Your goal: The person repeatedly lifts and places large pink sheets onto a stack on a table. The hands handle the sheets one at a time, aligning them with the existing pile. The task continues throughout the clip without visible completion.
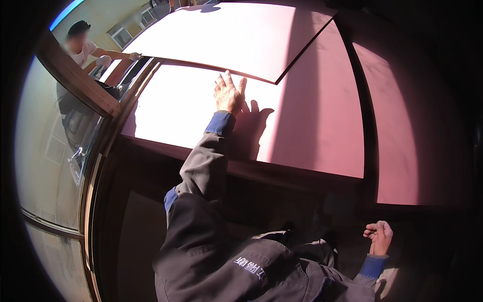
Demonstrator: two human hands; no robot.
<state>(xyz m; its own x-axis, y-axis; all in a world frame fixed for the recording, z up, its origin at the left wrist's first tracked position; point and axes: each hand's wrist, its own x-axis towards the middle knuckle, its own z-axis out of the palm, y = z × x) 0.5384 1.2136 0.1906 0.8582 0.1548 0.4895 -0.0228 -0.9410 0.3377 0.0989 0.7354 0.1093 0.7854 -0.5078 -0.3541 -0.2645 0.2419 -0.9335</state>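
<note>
Raised over a large flat pinkish sheet (322, 121), my left hand (229, 95) is open with its fingers spread. Its fingertips are at the near edge of a second, sunlit sheet (221, 35), which lies at an angle over the first one; whether they touch it I cannot tell. My hand's shadow falls on the lower sheet. My right hand (379, 236) hangs low at the right, apart from the sheets, its fingers curled in with nothing seen in them. At the upper left a co-worker's gloved hand (135, 56) is at the upper sheet's left corner.
Another pinkish sheet (397, 131) lies to the right, past a dark gap. On the left stand a brown frame (80, 75) and glass panes (55, 146). The co-worker (83, 48) stands beyond the frame. Deep shadow covers the area below the sheets.
</note>
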